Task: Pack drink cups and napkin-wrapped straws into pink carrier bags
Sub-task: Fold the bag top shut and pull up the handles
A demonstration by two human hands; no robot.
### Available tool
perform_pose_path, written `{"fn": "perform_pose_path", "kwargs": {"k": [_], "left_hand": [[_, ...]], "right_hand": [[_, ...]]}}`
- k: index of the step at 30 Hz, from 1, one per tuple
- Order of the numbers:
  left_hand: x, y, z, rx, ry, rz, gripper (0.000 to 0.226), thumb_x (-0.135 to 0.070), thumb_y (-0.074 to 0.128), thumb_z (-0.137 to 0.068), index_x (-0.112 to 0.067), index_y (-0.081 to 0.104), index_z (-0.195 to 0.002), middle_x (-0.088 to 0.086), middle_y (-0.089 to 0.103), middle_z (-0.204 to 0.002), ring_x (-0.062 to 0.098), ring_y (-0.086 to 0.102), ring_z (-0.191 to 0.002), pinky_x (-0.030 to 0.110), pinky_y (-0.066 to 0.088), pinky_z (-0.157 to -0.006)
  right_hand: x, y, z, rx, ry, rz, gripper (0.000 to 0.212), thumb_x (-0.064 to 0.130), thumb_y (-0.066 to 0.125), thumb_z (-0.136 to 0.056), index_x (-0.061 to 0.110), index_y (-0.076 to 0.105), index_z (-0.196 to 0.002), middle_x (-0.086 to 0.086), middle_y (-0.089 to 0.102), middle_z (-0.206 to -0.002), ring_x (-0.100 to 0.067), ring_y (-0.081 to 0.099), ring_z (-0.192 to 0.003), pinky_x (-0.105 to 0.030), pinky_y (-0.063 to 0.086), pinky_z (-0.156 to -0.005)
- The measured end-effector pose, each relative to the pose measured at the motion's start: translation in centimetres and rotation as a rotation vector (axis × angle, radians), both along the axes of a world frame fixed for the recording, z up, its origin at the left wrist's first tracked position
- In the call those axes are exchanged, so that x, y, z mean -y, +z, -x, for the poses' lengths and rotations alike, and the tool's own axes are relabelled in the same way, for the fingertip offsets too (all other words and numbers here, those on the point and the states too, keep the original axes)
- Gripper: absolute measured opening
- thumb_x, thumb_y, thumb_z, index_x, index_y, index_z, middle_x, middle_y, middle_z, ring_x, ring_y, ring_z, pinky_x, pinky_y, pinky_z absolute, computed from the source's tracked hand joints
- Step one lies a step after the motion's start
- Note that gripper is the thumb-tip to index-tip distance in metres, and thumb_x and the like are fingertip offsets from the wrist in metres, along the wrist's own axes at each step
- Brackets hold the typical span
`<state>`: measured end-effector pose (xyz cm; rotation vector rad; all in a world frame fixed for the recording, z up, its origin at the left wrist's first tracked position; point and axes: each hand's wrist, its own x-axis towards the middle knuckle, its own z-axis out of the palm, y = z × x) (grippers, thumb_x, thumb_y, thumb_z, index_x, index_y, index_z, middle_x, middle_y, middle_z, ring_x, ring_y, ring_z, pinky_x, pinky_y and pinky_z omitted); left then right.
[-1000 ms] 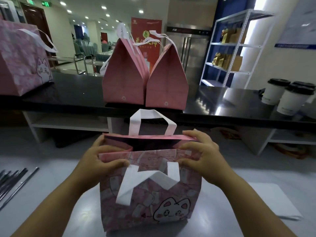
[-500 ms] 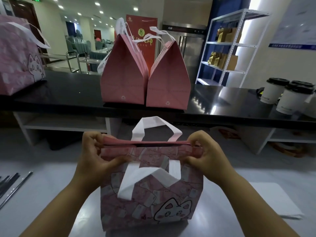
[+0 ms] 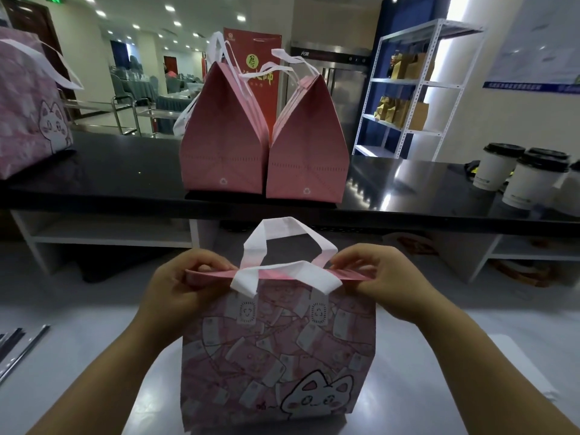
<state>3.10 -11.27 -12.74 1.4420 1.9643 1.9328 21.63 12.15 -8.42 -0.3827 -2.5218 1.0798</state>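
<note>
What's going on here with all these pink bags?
A person stands a pink cat-print bag on the grey table and pinches its top edge flat, the left hand at one end and the right hand at the other, so its mouth is closed. Two closed pink bags stand side by side on the black counter behind, and lidded white cups wait at its right end.
</note>
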Motion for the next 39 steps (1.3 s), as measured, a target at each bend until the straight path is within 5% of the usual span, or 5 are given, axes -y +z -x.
{"fn": "perform_pose_path", "kwargs": {"k": [6, 12, 17, 26, 39], "left_hand": [[-0.1, 0.1, 0.5, -0.022, -0.043, -0.015, 0.014, -0.041, 0.075, -0.072, -0.038, 0.067, -0.083, -0.007, 0.068, -0.089, 0.014, 0.066, -0.083, 0.026, 0.059, -0.069], [0.0, -0.3, 1.8, -0.645, 0.078, 0.022, 0.031, -0.041, 0.061, -0.083, -0.013, 0.069, -0.091, 0.005, 0.068, -0.094, 0.009, 0.063, -0.09, 0.018, 0.054, -0.079], [-0.4, -0.1, 1.2, -0.938, 0.306, 0.063, 0.03, -0.034, 0.064, -0.081, -0.006, 0.075, -0.078, 0.01, 0.071, -0.085, 0.026, 0.067, -0.073, 0.041, 0.054, -0.06], [-0.6, -0.1, 0.1, -0.972, 0.417, 0.28, 0.055, -0.067, 0.062, -0.071, -0.014, 0.068, -0.082, 0.002, 0.066, -0.087, 0.023, 0.061, -0.072, 0.042, 0.046, -0.067], [-0.2, -0.3, -1.0, -1.015, 0.434, 0.295, 0.045, -0.056, 0.056, -0.081, -0.014, 0.071, -0.08, 0.002, 0.067, -0.083, 0.022, 0.062, -0.071, 0.041, 0.046, -0.069]], "right_hand": [[-0.2, -0.9, 0.1, -0.151, 0.025, -0.17, 0.031, 0.003, 0.074, -0.077, 0.033, 0.069, -0.081, 0.015, 0.069, -0.081, -0.007, 0.066, -0.079, -0.029, 0.057, -0.072], [-0.6, -2.1, 0.3, -0.321, 0.107, -0.496, 0.016, 0.02, 0.07, -0.079, 0.027, 0.069, -0.093, 0.013, 0.067, -0.091, -0.009, 0.064, -0.077, -0.036, 0.054, -0.063], [-0.6, -3.0, 0.2, -0.34, 0.042, -0.765, 0.015, 0.024, 0.065, -0.08, 0.021, 0.071, -0.094, 0.009, 0.07, -0.095, -0.013, 0.064, -0.075, -0.039, 0.048, -0.058], [0.5, -2.2, -0.2, -0.269, -0.012, -0.862, 0.04, 0.056, 0.056, -0.08, 0.021, 0.072, -0.091, 0.008, 0.071, -0.097, -0.013, 0.067, -0.076, -0.033, 0.048, -0.063], [1.5, -0.4, -0.7, -0.047, -0.03, -0.601, 0.037, 0.045, 0.041, -0.086, 0.025, 0.072, -0.091, 0.011, 0.069, -0.089, -0.01, 0.062, -0.077, -0.037, 0.051, -0.066]]}}
